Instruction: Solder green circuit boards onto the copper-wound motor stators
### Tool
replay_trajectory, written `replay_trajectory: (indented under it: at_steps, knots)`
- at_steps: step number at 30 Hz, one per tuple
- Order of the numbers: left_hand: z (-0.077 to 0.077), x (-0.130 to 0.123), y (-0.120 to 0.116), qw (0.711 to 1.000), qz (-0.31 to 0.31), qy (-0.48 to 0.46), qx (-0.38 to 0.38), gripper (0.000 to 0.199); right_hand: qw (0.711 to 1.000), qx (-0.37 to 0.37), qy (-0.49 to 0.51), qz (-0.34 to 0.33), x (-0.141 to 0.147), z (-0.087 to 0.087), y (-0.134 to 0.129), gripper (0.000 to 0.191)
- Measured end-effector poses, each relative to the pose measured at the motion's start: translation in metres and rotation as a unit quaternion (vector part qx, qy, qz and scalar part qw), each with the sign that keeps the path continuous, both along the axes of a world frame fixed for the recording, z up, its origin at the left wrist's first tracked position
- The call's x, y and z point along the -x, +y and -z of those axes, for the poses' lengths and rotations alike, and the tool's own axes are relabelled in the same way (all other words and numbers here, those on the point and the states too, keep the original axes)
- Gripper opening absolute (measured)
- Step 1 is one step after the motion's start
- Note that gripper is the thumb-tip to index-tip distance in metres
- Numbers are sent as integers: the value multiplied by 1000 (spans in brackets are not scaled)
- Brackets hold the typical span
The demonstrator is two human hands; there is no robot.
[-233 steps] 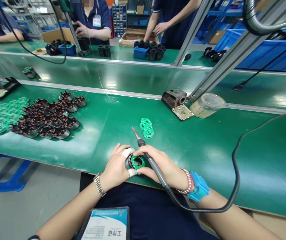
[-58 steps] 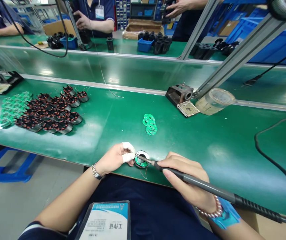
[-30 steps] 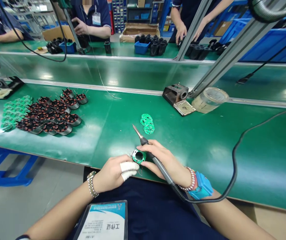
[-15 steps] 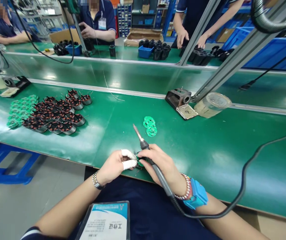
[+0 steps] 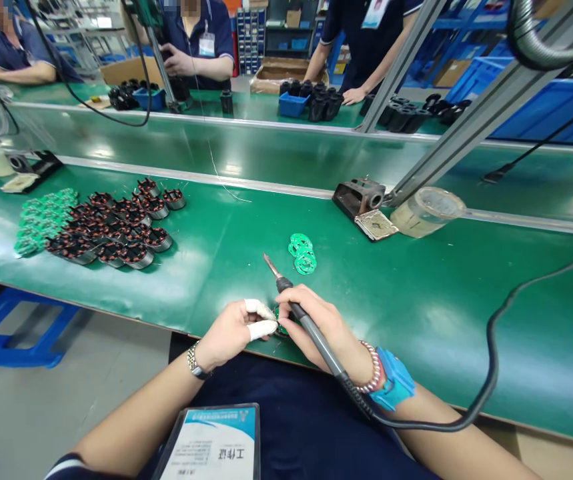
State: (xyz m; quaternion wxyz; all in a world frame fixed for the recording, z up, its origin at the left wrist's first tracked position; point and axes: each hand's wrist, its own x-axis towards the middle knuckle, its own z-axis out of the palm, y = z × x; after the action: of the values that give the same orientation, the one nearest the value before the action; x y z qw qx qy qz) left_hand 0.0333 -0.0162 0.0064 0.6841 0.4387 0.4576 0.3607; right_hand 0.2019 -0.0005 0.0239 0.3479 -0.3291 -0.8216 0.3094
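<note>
My left hand (image 5: 236,328), with white covers on its thumb and a finger, pinches the side of a small green circuit board (image 5: 282,328) at the bench's front edge. What lies under the board is mostly hidden by my fingers. My right hand (image 5: 323,327) holds a soldering iron (image 5: 311,328) by its grey handle, tip pointing up and left, away from the board. The thumb and fingertips of that same hand touch the board's right side. Beyond the iron's tip lie several green ring-shaped circuit boards (image 5: 303,253) in a loose overlapping pile.
Copper-wound motor stators (image 5: 116,223) stand grouped at left, beside more green boards (image 5: 46,217). An iron stand (image 5: 359,195) with a sponge (image 5: 376,225) and a clear tub (image 5: 427,210) are at right. The iron's cable (image 5: 491,353) loops over the bench. Co-workers stand across it.
My right hand and the soldering iron have turned slightly, the tip moving a little left and down. Across the bench, the co-worker at right has shifted their arms left and apart.
</note>
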Motion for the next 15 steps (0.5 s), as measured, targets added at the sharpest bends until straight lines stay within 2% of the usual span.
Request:
replay_trajectory:
  at_steps: [4, 8, 12, 15]
  knots:
    - [-2, -1, -3, 1000, -4, 14, -4, 13, 999, -33, -7, 34, 6, 6, -4, 21]
    - [-2, -4, -5, 999, -34, 36, -1, 15, 994, -95, -3, 48, 9, 12, -6, 24]
    - [0, -4, -5, 998, -34, 42, 17, 14, 991, -91, 27, 94, -3, 2, -8, 21]
    - [-1, -3, -4, 998, -30, 48, 27, 14, 992, -75, 43, 91, -19, -9, -12, 15]
